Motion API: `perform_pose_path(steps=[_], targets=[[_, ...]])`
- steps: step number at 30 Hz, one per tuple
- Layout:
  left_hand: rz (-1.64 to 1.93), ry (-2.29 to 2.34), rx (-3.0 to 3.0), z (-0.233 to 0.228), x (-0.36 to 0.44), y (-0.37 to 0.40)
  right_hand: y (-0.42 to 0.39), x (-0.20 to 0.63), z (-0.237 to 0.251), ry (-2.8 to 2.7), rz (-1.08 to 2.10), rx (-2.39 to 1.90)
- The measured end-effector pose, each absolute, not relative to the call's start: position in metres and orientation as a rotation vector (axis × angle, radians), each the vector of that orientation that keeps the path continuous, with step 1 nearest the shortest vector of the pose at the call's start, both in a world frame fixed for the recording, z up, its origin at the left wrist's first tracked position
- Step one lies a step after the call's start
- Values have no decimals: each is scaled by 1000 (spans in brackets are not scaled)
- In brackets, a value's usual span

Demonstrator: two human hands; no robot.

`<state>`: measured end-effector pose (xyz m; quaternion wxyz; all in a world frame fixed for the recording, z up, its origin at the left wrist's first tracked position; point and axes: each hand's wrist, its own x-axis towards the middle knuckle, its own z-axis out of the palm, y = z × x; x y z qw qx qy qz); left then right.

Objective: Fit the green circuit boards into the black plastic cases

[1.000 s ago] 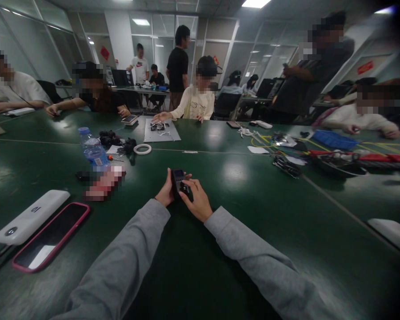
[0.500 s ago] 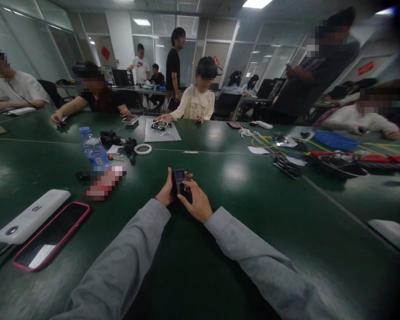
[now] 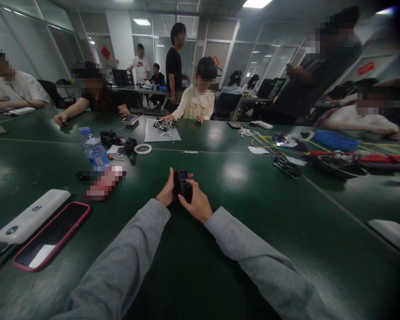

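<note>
A small dark handheld device with a little screen [image 3: 182,174] is held above the green table, tilted toward me. My left hand [image 3: 167,190] grips it from the left, with the thumb up along its edge and some fingertips showing past the far side. My right hand [image 3: 200,201] takes hold of its lower right part, fingers curled over the front below the screen. The fingers partly cover the face, and I cannot make out its exact kind.
Left of me lie a white power bank [image 3: 33,215], a red-framed phone [image 3: 51,238] and a water bottle [image 3: 94,149]. A roll of white tape [image 3: 142,149] is farther off. Cables, tools and a blue tray [image 3: 336,139] crowd the right. Several people sit around the table [image 3: 253,213].
The device has turned slightly in my hands, showing more of its dark left side. Across the table, a person's hand has tipped up a small circuit-like part on a white board.
</note>
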<state>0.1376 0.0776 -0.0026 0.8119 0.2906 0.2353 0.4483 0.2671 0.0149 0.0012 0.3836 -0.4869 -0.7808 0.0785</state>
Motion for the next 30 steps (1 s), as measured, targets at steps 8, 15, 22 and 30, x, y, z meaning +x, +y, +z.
perform_pose_path(steps=[8,15,22,30], targets=[[992,580,523,-3,138,78,17,269,-3,-1829,197,-1194],[1027,631,451,-1,135,78,21,274,1,-1567,275,-1092],[1053,596,393,-1,133,79,32,281,0,-1531,427,-1085],[1036,575,405,-3,132,81,32,280,-1,-1551,475,-1150]])
